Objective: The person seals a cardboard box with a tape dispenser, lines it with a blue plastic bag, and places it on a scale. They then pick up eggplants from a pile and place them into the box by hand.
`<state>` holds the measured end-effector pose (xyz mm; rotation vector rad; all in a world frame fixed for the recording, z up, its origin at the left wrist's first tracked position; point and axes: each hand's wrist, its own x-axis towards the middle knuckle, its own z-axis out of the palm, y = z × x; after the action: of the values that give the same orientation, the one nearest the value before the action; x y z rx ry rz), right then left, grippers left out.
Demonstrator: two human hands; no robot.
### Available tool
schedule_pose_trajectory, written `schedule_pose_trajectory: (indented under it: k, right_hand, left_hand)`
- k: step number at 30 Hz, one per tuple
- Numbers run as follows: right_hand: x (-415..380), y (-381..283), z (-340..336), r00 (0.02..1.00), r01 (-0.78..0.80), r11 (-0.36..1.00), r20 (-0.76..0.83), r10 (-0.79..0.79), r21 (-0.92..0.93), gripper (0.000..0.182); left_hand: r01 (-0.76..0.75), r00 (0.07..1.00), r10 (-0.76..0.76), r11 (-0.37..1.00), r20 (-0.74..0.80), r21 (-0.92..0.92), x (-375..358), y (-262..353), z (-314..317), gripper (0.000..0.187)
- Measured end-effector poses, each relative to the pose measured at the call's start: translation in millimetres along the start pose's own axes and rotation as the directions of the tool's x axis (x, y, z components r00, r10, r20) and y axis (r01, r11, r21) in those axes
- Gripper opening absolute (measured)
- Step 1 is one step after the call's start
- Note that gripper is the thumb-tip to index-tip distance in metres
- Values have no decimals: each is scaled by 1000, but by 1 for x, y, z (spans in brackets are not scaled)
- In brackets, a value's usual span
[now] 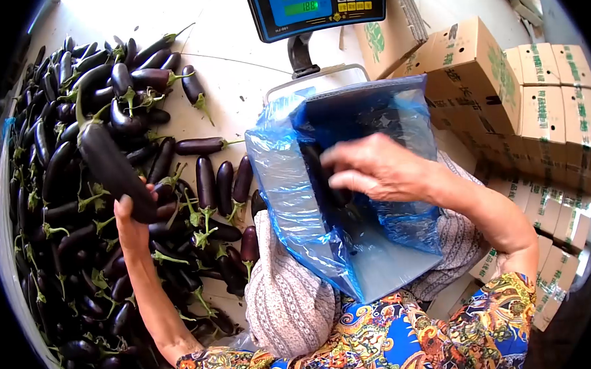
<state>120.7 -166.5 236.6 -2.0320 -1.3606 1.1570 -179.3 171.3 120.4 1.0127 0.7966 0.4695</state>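
Head view: the left hand (134,225) grips a long, glossy dark-purple eggplant (110,155) beyond the left edge of the open, blue-film-lined box (286,192). Inside, the right hand (376,167) is blurred; its grip cannot be told. Eggplant handling seems in hand; the next move likely calls for clearing that edge.

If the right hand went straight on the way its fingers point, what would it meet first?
Probably the dark eggplant inside the blue-lined box, just ahead of the right hand; blur and unclear depth hide whether they already touch.
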Motion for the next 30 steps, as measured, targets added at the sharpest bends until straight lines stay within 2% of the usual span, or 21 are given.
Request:
schedule_pose_trajectory:
  k: [1,2,3,5,6,7,9,10,11,12,13,15,16,19,21,24,27,28,30]
  right_hand:
    - [-5,-17,-7,958,128,981,-240,-160,-146,40]
    - [-10,-36,-17,869,197,921,-375,-323,-337,40]
    - [-16,-55,-26,737,223,823,-462,-493,-523,42]
    - [-26,-84,-30,694,228,662,-358,-625,-714,48]
    - [-28,-89,-24,709,222,587,-284,-645,-779,51]
    - [-30,-89,-15,747,222,528,-206,-632,-819,54]
    - [-33,-80,5,833,268,568,-110,-543,-778,58]
    - [-44,-89,-3,982,188,790,95,-163,-583,79]
    - [-54,-78,-1,988,149,826,119,-99,-544,86]
    - [-61,-67,-3,989,107,894,141,-50,-435,78]
    - [-69,-59,-6,980,-14,957,187,70,-288,73]
    - [-84,-66,-12,886,-423,903,171,431,-80,80]
    - [-92,-60,-9,843,-526,850,118,525,-24,85]
    - [-103,-42,5,736,-673,732,-5,677,101,88]
    - [-98,-34,7,707,-684,673,29,707,281,90]
    - [-77,1,19,772,-623,777,-84,629,89,91]
    - [-42,35,36,763,-643,766,-73,642,16,93]
    - [-31,43,44,758,-651,758,-65,649,-34,94]
    - [-15,61,61,750,-660,740,-49,660,-130,96]
  left_hand:
    - [11,990,-35,985,137,171,-7,8,-1,65]
    - [3,982,-65,943,176,333,-20,26,21,68]
    - [-13,973,-100,874,206,485,-34,42,51,71]
    - [-376,888,9,589,459,716,-44,51,87,75]
    - [-547,779,19,507,626,666,-45,56,111,75]
    - [-699,639,5,422,769,578,-48,62,135,76]
    - [-760,492,-118,426,863,491,-58,69,176,76]
    - [-758,435,-166,463,885,460,-60,67,192,78]
    - [-751,374,-211,503,903,428,-59,66,205,81]
    - [-762,324,-212,518,922,387,-54,64,215,75]
    - [-785,312,-83,538,947,306,-49,57,222,67]
    - [-842,461,114,370,880,393,-41,31,223,61]
    - [-779,536,97,439,839,447,-38,23,223,57]
    - [-798,601,317,291,734,528,-32,-8,218,56]
    - [-726,687,344,295,640,622,-29,-31,216,61]
    - [-642,763,395,369,512,672,-24,-62,216,70]
    - [-670,739,372,314,562,673,-20,-63,216,70]
    - [-599,796,248,452,552,661,-18,-62,216,67]
    - [-631,775,303,409,554,659,-17,-67,214,66]
